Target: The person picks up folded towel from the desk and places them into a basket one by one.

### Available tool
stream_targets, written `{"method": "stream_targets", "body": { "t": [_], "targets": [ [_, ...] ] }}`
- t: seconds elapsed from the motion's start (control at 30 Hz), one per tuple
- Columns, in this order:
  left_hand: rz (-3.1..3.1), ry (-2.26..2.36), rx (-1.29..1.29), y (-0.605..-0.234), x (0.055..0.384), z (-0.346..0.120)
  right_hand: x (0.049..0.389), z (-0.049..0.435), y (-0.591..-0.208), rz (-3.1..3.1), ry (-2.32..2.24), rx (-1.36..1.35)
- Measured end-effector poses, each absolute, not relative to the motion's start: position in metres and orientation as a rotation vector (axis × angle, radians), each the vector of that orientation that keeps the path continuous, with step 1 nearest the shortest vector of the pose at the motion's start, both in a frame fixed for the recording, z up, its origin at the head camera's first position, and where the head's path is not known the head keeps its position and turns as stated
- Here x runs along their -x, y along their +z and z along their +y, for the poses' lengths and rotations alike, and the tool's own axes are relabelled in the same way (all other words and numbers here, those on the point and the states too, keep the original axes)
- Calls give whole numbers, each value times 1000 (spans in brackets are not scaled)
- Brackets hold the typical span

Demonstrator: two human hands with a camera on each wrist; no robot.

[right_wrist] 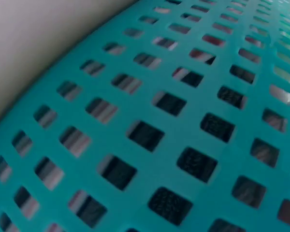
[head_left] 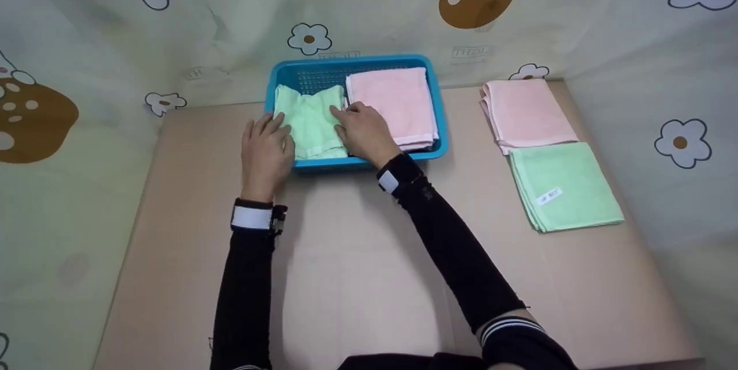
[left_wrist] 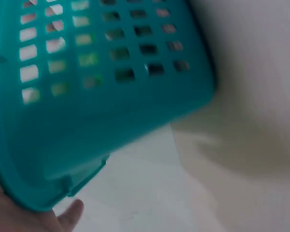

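A folded light-green towel (head_left: pixel 311 122) lies in the left half of a blue plastic basket (head_left: pixel 435 99), its top edge wavy. Beside it in the right half sits a folded pink towel (head_left: pixel 395 105). My left hand (head_left: pixel 266 154) reaches over the basket's left front corner, its fingers loosely bent at the green towel's left edge. At that towel's right edge, my right hand (head_left: pixel 366 131) presses with index finger extended. In the left wrist view, part of the left hand (left_wrist: pixel 24 217) shows by the basket rim; the right wrist view shows mostly perforated basket wall (right_wrist: pixel 159 140).
Right of the basket, another folded pink towel (head_left: pixel 530 113) lies on the table (head_left: pixel 357 266). In front of it rests a folded green towel (head_left: pixel 568 185) with a small white label. A patterned curtain (head_left: pixel 230 30) rises behind the table and along its sides.
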State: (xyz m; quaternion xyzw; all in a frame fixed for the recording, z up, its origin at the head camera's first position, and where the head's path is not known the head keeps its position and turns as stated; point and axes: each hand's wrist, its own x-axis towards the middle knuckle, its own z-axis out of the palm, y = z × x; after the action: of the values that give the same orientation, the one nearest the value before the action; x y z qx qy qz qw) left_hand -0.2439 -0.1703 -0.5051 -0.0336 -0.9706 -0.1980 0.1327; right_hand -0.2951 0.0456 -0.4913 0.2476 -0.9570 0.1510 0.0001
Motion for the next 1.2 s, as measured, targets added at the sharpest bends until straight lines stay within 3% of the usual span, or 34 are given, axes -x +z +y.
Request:
{"method": "stream_targets", "body": {
  "t": [0.73,1.2],
  "targets": [
    [-2936,-527,91,-505,243,-174,296,43,-492,-2961,125,-817],
    [-2709,-786,132,-515,241,-175,283,63,-483,-2802,673,-741]
  ]
}}
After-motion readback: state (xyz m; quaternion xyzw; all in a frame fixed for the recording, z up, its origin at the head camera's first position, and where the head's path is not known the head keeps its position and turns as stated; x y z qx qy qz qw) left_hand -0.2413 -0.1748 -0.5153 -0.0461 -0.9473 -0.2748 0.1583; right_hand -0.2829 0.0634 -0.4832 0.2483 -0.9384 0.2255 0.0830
